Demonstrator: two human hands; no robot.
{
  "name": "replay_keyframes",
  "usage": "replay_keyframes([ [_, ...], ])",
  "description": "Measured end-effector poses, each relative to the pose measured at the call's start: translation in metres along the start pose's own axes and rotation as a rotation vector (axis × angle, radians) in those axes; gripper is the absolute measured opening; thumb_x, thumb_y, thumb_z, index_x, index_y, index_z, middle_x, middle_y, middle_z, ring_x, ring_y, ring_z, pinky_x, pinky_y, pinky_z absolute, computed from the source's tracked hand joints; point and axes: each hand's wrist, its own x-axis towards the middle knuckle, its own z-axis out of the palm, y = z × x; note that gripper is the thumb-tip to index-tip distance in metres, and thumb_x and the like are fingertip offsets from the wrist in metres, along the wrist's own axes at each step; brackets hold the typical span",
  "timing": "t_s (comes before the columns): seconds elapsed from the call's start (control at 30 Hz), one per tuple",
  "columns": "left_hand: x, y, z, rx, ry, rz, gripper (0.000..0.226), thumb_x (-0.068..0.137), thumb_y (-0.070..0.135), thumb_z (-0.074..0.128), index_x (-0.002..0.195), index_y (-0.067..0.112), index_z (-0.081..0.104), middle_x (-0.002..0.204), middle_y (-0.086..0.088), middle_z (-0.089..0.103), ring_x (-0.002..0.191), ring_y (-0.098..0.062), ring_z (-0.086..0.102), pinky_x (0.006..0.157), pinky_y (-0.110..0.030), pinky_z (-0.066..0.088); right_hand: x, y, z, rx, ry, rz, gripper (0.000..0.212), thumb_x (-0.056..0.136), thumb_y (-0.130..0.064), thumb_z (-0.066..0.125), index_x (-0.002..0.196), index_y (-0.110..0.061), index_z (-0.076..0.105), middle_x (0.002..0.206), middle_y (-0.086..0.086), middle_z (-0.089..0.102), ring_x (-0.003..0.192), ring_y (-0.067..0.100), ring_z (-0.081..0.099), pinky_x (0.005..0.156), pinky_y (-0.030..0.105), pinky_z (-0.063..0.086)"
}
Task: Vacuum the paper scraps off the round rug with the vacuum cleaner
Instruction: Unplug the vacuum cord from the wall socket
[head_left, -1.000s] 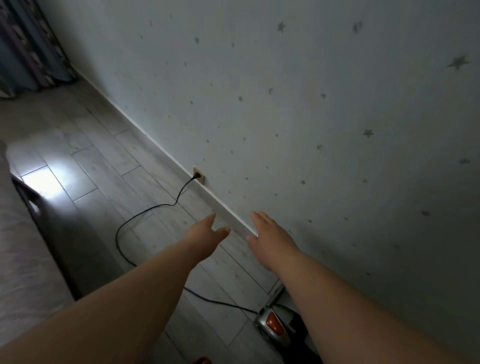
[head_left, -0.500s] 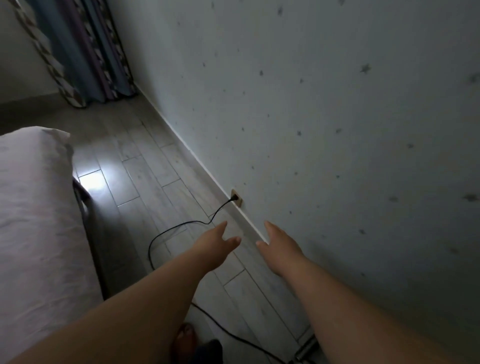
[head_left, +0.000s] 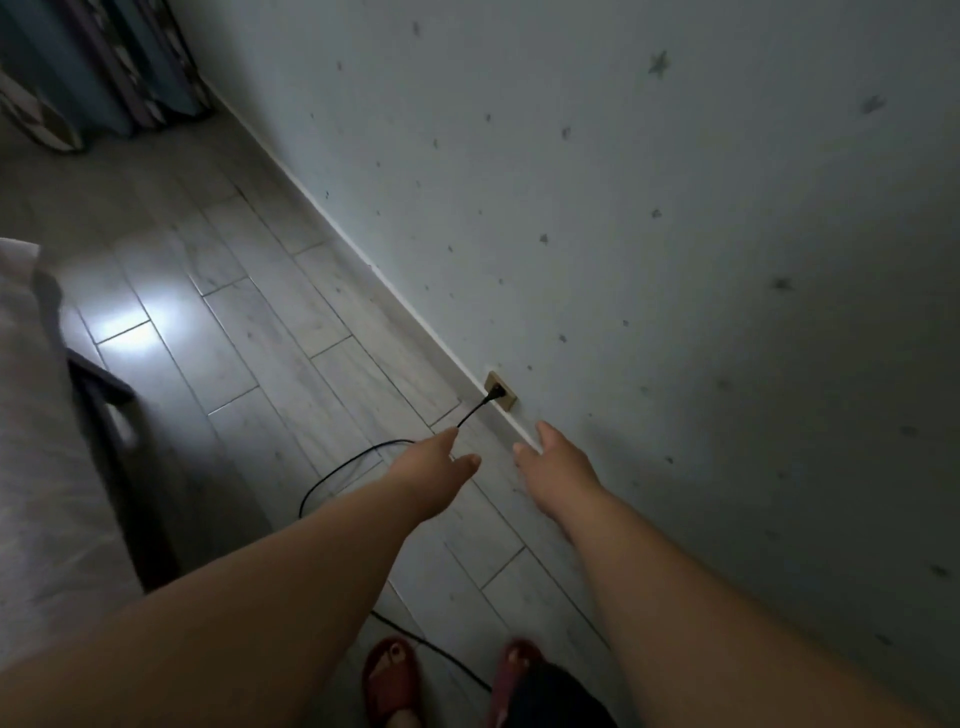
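Observation:
A black power cord (head_left: 358, 453) lies looped on the pale plank floor. Its plug (head_left: 493, 395) sits in a small beige wall socket (head_left: 503, 389) just above the skirting board. My left hand (head_left: 434, 473) reaches forward with straight fingers, just short of the cord and holding nothing. To its right, near the skirting, my right hand (head_left: 558, 470) is stretched out the same way with nothing in it. The vacuum cleaner, the round rug and the paper scraps are out of view.
A wall with star marks (head_left: 675, 260) fills the right side. A bed with a grey cover (head_left: 47, 467) and dark frame stands at the left. Patterned curtains (head_left: 104, 62) hang at the far end. My feet in red slippers (head_left: 392, 675) stand over the cord.
The view has moved along the wall toward the socket, which now lies close ahead of both hands. The vacuum cleaner body has dropped out of view; my slippered feet have come in.

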Motion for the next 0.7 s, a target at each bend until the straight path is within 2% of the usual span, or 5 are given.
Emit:
replay_keyframes([
  [0.2, 0.104, -0.018, 0.014, 0.042, -0.043, -0.025, 0.064, 0.096, 0.047, 0.045, 0.151, 0.022, 0.023, 0.153, -0.002, 0.031, 0.138, -0.023, 0.034, 0.113, -0.035, 0.028, 0.11, -0.002, 0.022, 0.106, -0.01, 0.123, 0.056, 0.106, -0.036, 0.041, 0.157, -0.021, 0.026, 0.161, 0.008, 0.03, 0.144, 0.031, 0.034, 0.113, 0.041, 0.033],
  [0.43, 0.256, -0.059, 0.062, 0.048, -0.051, -0.133, 0.062, 0.097, 0.044, 0.045, 0.15, 0.019, 0.024, 0.152, -0.005, 0.033, 0.138, -0.024, 0.034, 0.112, -0.036, 0.028, 0.268, 0.03, 0.077, 0.251, -0.089, 0.282, 0.052, 0.106, -0.04, 0.036, 0.154, -0.021, 0.033, 0.154, 0.009, 0.04, 0.138, 0.033, 0.041, 0.11, 0.045, 0.036],
  [0.6, 0.336, -0.072, 0.093, 0.026, -0.072, -0.15, 0.059, 0.099, 0.038, 0.043, 0.151, 0.018, 0.022, 0.154, -0.006, 0.03, 0.139, -0.024, 0.032, 0.111, -0.033, 0.027, 0.359, 0.057, 0.11, 0.372, -0.115, 0.407, 0.054, 0.102, -0.046, 0.04, 0.151, -0.022, 0.039, 0.15, 0.01, 0.046, 0.134, 0.035, 0.046, 0.112, 0.05, 0.038],
  [0.7, 0.374, -0.08, 0.105, 0.006, -0.059, -0.15, 0.059, 0.1, 0.036, 0.042, 0.151, 0.018, 0.02, 0.154, -0.005, 0.028, 0.139, -0.023, 0.031, 0.111, -0.031, 0.027, 0.402, 0.068, 0.127, 0.446, -0.12, 0.415, 0.051, 0.104, -0.037, 0.043, 0.145, -0.007, 0.045, 0.147, 0.018, 0.048, 0.135, 0.037, 0.046, 0.109, 0.049, 0.039],
])
